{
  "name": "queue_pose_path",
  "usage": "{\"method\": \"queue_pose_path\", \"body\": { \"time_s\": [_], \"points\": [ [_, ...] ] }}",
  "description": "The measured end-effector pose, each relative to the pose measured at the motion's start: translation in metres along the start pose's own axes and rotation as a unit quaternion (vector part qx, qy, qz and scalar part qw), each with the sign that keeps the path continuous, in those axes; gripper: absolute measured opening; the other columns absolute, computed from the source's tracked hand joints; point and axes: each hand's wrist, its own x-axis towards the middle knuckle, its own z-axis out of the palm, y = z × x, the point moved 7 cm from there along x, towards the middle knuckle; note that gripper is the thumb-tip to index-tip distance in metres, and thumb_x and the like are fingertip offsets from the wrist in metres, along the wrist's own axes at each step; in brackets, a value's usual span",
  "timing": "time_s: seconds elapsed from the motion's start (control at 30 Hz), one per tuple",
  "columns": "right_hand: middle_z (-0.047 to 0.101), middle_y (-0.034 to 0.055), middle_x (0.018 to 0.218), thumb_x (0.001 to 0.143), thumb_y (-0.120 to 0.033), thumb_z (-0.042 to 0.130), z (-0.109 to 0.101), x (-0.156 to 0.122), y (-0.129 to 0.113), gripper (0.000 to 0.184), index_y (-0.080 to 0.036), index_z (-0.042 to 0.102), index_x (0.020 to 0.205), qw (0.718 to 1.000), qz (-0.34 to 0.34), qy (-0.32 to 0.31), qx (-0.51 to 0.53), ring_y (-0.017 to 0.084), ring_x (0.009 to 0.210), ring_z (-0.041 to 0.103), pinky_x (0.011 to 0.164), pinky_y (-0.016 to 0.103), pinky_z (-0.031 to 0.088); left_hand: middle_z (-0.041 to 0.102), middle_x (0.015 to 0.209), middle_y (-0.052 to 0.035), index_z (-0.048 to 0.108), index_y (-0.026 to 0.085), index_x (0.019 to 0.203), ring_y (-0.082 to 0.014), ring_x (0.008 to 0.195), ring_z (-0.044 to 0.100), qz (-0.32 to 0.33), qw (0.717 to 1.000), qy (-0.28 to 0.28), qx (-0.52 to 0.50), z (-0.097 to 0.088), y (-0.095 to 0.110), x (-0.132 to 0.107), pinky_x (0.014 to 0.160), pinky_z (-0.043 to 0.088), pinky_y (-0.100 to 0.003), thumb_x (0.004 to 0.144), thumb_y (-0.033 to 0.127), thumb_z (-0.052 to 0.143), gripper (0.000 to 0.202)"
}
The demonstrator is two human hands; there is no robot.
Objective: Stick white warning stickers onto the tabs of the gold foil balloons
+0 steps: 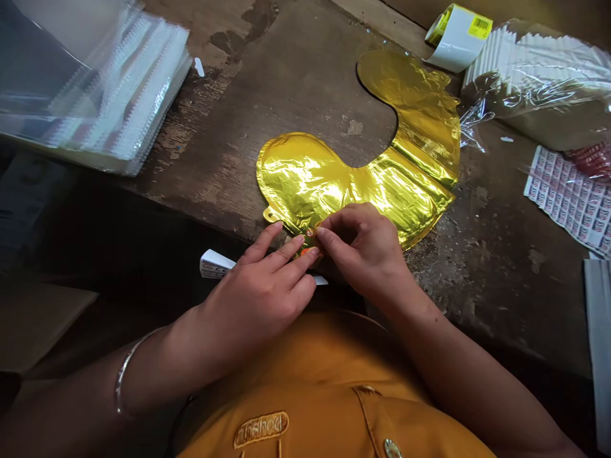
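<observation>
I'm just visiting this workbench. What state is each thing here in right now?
gold foil balloon: flat, deflated, lying on the bench
left hand: fingertips resting on the balloon's lower edge
right hand: fingers pinching that edge beside a small orange patch
wooden bench: worn and stained
clear plastic sleeves: stacked
white cards: bundled under loose clear plastic
printed label sheet: lying flat

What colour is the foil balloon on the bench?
The foil balloon is shiny metallic gold; it shows best in the head view.
</observation>
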Motion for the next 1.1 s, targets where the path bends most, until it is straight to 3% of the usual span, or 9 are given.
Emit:
{"method": "queue_pose_path", "body": {
  "time_s": [0.27, 0.37, 0.43, 0.53, 0.63, 0.7, 0.9, 1.0, 1.1],
  "points": [
    [0.06, 0.0021, 0.074, 0.074, -0.035, 0.071, 0.002, 0.0, 0.002, 0.02, -0.019, 0.059, 0.077, 0.997, 0.017, 0.017, -0.08, 0.018, 0.073, 0.052, 0.069, 0.035, 0.041, 0.069, 0.117, -0.0083, 0.065, 0.014, 0.082, -0.026, 0.116, 0.061, 0.008, 1.0, -0.006, 0.023, 0.001, 0.001, 0.0, 0.11, 0.039, -0.053, 0.094, 0.01, 0.04, 0.028],
    [0.06, 0.0039, 0.079, 0.072, -0.043, 0.072, -0.006, 0.004, 0.01, 0.035, -0.019, 0.056, 0.09, 0.99, 0.03, 0.059, -0.125, 0.019, 0.072, 0.052, 0.067, 0.036, 0.043, 0.07, 0.117, -0.0092, 0.065, 0.013, 0.083, -0.0266, 0.115, 0.062, 0.001, 1.0, -0.002, 0.021, 0.001, 0.0, 0.001, 0.108, 0.042, -0.052, 0.094, 0.01, 0.038, 0.029],
    [0.061, 0.0066, 0.082, 0.081, -0.035, 0.063, -0.02, 0.003, 0.013, 0.022, -0.018, 0.056, 0.093, 0.979, 0.023, 0.116, -0.167, 0.02, 0.073, 0.053, 0.067, 0.037, 0.044, 0.07, 0.115, -0.009, 0.065, 0.012, 0.082, -0.0267, 0.112, 0.064, -0.006, 1.0, 0.004, 0.014, 0.001, -0.001, 0.001, 0.107, 0.043, -0.052, 0.094, 0.009, 0.038, 0.03],
    [0.065, 0.0104, 0.092, 0.088, -0.018, 0.05, -0.031, -0.01, 0.003, 0.013, -0.018, 0.06, 0.096, 0.966, -0.087, 0.14, -0.2, 0.022, 0.083, 0.058, 0.073, 0.039, 0.049, 0.07, 0.116, -0.008, 0.065, 0.013, 0.082, -0.0269, 0.113, 0.063, -0.009, 1.0, 0.001, -0.003, 0.002, -0.003, 0.001, 0.107, 0.041, -0.054, 0.094, 0.009, 0.039, 0.029],
    [0.068, 0.0104, 0.115, 0.09, -0.014, 0.05, -0.013, -0.033, -0.015, 0.024, -0.017, 0.062, 0.11, 0.946, -0.271, 0.008, -0.177, 0.022, 0.104, 0.06, 0.09, 0.037, 0.051, 0.067, 0.122, -0.0073, 0.065, 0.014, 0.086, -0.0258, 0.118, 0.06, -0.015, 1.0, -0.017, -0.018, 0.003, -0.005, -0.001, 0.11, 0.038, -0.053, 0.094, 0.011, 0.043, 0.024],
    [0.065, 0.0117, 0.124, 0.09, -0.014, 0.052, -0.004, -0.044, -0.017, 0.03, -0.014, 0.061, 0.118, 0.933, -0.311, -0.031, -0.177, 0.021, 0.106, 0.061, 0.093, 0.035, 0.052, 0.064, 0.127, -0.0088, 0.064, 0.015, 0.087, -0.024, 0.12, 0.058, -0.026, 0.999, -0.024, -0.022, 0.002, -0.005, -0.004, 0.111, 0.037, -0.049, 0.093, 0.012, 0.045, 0.021],
    [0.07, 0.0146, 0.114, 0.09, -0.013, 0.051, 0.003, -0.043, -0.021, 0.025, -0.01, 0.067, 0.109, 0.921, -0.328, 0.015, -0.211, 0.022, 0.094, 0.066, 0.083, 0.036, 0.055, 0.065, 0.123, -0.0084, 0.066, 0.016, 0.088, -0.0242, 0.116, 0.06, -0.076, 0.997, -0.002, 0.025, -0.011, -0.009, -0.012, 0.107, 0.04, -0.05, 0.091, 0.011, 0.049, 0.018],
    [0.074, 0.0099, 0.089, 0.091, -0.018, 0.052, -0.005, -0.031, -0.016, 0.019, -0.014, 0.071, 0.089, 0.953, -0.261, 0.02, -0.153, 0.018, 0.077, 0.065, 0.071, 0.029, 0.051, 0.065, 0.12, -0.0109, 0.067, 0.015, 0.084, -0.025, 0.111, 0.061, -0.093, 0.995, 0.015, 0.04, -0.017, -0.011, -0.012, 0.102, 0.044, -0.048, 0.088, 0.01, 0.052, 0.016],
    [0.063, 0.0018, 0.066, 0.086, -0.023, 0.06, -0.014, -0.014, -0.004, 0.019, -0.017, 0.064, 0.068, 0.984, -0.161, -0.003, -0.071, 0.013, 0.061, 0.055, 0.057, 0.024, 0.041, 0.061, 0.119, -0.0145, 0.068, 0.014, 0.08, -0.027, 0.111, 0.058, -0.102, 0.993, 0.037, 0.051, -0.022, -0.012, -0.008, 0.099, 0.047, -0.046, 0.085, 0.011, 0.056, 0.013]
  ]
}}
